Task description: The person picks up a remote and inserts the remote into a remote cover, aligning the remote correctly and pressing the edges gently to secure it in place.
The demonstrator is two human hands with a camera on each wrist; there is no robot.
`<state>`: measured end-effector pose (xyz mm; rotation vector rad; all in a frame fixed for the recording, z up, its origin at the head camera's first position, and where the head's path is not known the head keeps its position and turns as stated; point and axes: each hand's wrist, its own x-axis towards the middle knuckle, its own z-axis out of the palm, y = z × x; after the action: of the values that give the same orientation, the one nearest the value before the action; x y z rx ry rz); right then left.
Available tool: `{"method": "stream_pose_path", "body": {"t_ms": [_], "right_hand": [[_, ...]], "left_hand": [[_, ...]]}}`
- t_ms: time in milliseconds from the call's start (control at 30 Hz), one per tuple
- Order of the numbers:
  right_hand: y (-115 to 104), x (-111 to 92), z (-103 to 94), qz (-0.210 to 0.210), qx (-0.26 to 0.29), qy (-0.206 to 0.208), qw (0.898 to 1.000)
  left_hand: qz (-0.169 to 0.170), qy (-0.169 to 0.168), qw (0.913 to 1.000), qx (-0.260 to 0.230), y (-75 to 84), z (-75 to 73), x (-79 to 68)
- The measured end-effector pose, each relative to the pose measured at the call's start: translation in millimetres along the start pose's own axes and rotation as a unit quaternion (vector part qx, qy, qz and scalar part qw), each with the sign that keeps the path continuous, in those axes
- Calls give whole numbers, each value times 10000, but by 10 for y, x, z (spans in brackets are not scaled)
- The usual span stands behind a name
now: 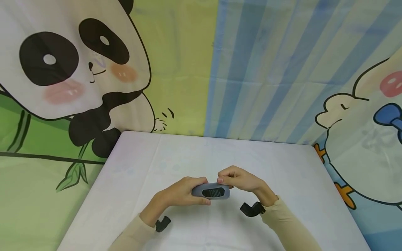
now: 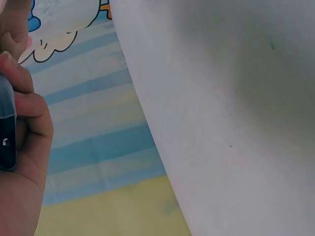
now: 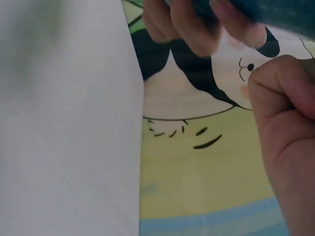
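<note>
A grey-blue oblong device (image 1: 211,191) with rounded ends is held above the white table. Its face carries a black oval label with fine pale print, too small to read. My left hand (image 1: 183,191) grips its left end between thumb and fingers; in the left wrist view, fingers curl round the body (image 2: 7,101). At the device's upper right end is my right hand (image 1: 240,179), fingers curled, thumb tip right at the edge. From the right wrist, the body (image 3: 285,14) looks teal, with left-hand fingers (image 3: 197,29) wrapped under it. The device's far side is hidden.
Beneath both hands spreads a white-covered table (image 1: 176,157). Behind it hangs a printed cloth with a panda (image 1: 78,59) and blue stripes; a white cartoon figure (image 1: 361,157) is on the right. A black wrist mount (image 1: 252,209) hangs by the right sleeve, another (image 1: 163,223) by the left.
</note>
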<state>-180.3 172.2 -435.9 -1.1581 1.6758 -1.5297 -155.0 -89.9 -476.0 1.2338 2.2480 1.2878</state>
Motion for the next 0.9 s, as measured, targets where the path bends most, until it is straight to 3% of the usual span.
{"method": "stream_pose_path", "body": {"t_ms": [67,133,233,367,400,467,600,633,733,900], "right_hand": [[-4,2,53,-50,302,187,9994],[-30,-10,97,-125,237,473,9985],[-123,-38,142,-279,-551,1036,9927],[-288,-42,187,-455,-1844,1470,9707],[-326,-36,200,-443,-2303,1498,9605],[-395,-15,225,-392,-3326,1529,9298],[-479,23,245,-204,-5188,1679,8380],[-485,23,239,-152,-5394,1780,8229],[-476,4,212,-97,-5680,2042,7972],[-438,-21,172,-94,-5957,1965,7787]], "left_hand": [[-13,-92,10000,-33,-10,0,3],[-48,-222,9997,-76,-27,-3,5],[-253,-367,9988,-207,-61,-17,6],[-510,-414,9968,-456,-101,-45,16],[-546,-423,9964,-489,-109,-48,18],[-546,-355,9969,-440,-118,-46,23],[-531,55,9985,-144,-102,-8,33],[-517,230,9984,-61,-89,6,37],[-515,784,9954,186,-55,57,48],[-402,1626,9794,1125,-67,145,43]]}}
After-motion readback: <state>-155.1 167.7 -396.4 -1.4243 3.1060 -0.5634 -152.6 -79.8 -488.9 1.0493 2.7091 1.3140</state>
